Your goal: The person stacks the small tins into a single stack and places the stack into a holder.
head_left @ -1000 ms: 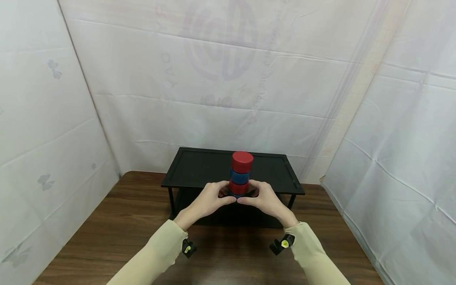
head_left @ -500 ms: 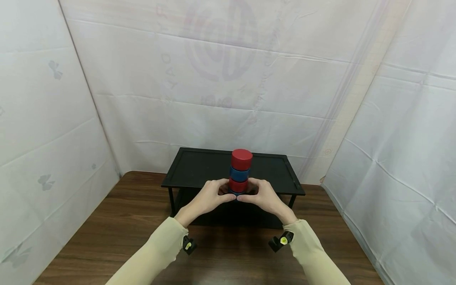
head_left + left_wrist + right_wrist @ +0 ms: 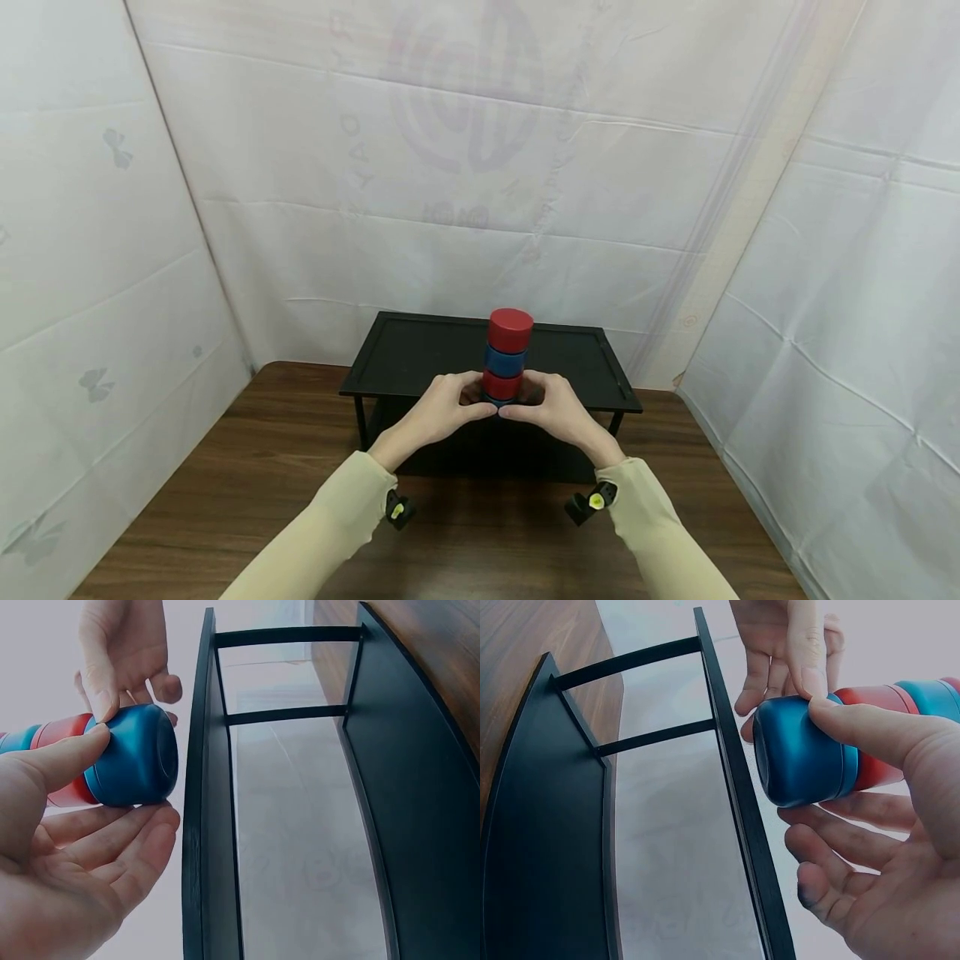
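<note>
Both of my hands grip the bottom of an upright stack of small round canisters in the head view. From the top down come a red canister, a blue canister, another red canister and a lowest blue canister. My left hand holds that lowest one from the left, thumb on its near side and fingers beneath and behind. Around its right side curves my right hand, the two thumb tips meeting in front. In the right wrist view the blue canister's base stands just off the shelf's edge.
A black two-tier shelf stands on the brown wooden table behind the hands, its upper board overlapped by the stack. White sheeting encloses the back and both sides. Small black cameras sit on both wrists.
Both hands and the canister stack have risen slightly in the head view. The grip looks the same, and the shelf has not moved.
</note>
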The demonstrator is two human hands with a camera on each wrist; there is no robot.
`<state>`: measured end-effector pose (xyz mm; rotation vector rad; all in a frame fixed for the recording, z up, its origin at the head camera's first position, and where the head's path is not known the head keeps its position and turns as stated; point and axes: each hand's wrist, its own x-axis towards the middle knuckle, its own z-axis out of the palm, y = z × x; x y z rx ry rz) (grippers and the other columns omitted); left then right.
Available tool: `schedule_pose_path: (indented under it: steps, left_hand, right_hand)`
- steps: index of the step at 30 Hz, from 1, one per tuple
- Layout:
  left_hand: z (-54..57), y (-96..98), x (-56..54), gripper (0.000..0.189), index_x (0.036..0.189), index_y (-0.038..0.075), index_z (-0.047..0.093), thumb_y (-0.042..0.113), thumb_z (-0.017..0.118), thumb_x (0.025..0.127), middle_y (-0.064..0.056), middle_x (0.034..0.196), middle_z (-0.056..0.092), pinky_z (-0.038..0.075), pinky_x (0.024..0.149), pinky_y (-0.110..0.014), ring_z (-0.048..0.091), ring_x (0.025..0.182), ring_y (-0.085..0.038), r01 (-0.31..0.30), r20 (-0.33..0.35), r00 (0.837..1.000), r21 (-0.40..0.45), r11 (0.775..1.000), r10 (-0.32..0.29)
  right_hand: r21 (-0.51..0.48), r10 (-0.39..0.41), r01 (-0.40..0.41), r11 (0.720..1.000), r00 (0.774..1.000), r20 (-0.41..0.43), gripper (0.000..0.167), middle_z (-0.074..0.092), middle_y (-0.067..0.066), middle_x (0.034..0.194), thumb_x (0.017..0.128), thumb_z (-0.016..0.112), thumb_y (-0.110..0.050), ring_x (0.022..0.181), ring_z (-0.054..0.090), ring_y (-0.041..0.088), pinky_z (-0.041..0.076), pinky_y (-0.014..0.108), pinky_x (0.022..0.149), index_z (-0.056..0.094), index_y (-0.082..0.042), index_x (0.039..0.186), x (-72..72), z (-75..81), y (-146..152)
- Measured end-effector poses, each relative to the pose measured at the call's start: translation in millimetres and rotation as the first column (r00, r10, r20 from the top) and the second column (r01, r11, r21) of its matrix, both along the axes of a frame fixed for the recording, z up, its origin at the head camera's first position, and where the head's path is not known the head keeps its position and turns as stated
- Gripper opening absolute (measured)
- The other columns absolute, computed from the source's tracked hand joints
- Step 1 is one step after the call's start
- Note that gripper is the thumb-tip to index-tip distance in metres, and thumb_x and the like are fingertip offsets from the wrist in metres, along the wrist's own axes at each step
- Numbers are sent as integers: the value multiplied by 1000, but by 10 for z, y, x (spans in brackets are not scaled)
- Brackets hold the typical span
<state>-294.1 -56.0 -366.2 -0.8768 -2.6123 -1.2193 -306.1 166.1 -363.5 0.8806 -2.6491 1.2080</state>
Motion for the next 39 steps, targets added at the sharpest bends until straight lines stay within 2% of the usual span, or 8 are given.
schedule_pose_path:
  steps: [8, 18, 26, 39]
  left_hand:
    - [-2, -3, -41, 47, 132, 3, 56, 24, 67, 91, -9, 106, 72, 56, 84, -35, 68, 91, -16, -8, -5, 1000, 2, 1000, 8]
    - [30, 3, -67, 49, 133, 2, 55, 23, 68, 90, -10, 108, 71, 56, 86, -37, 68, 93, -18, -29, 1, 1000, -2, 1000, 29]
    - [64, -4, -78, 49, 132, 1, 55, 25, 67, 91, -12, 109, 71, 56, 86, -38, 68, 94, -19, -11, -10, 1000, -7, 1000, 11]
    - [62, -14, -145, 49, 133, 2, 54, 26, 67, 91, -11, 108, 71, 56, 87, -39, 68, 95, -20, -19, -4, 1000, -20, 1000, 19]
  right_hand:
    - [-17, 11, -11, 1000, 1000, 7, 47, 71, 7, 98, 83, 76, -27, 87, 63, 17, 51, 31, 77, 62, -10, 125, -45, 9, -12]
    - [8, -17, 17, 1000, 1000, -7, 47, 70, 5, 97, 82, 76, -28, 85, 61, 15, 50, 30, 75, 62, -11, 125, -77, 38, -17]
    - [6, -19, 19, 1000, 1000, 0, 49, 71, 6, 96, 82, 76, -29, 85, 61, 16, 50, 30, 74, 62, -11, 125, -94, 56, -20]
    - [5, -12, 12, 1000, 1000, -10, 49, 71, 6, 99, 83, 76, -29, 87, 62, 16, 51, 31, 76, 61, -10, 126, -150, 56, -32]
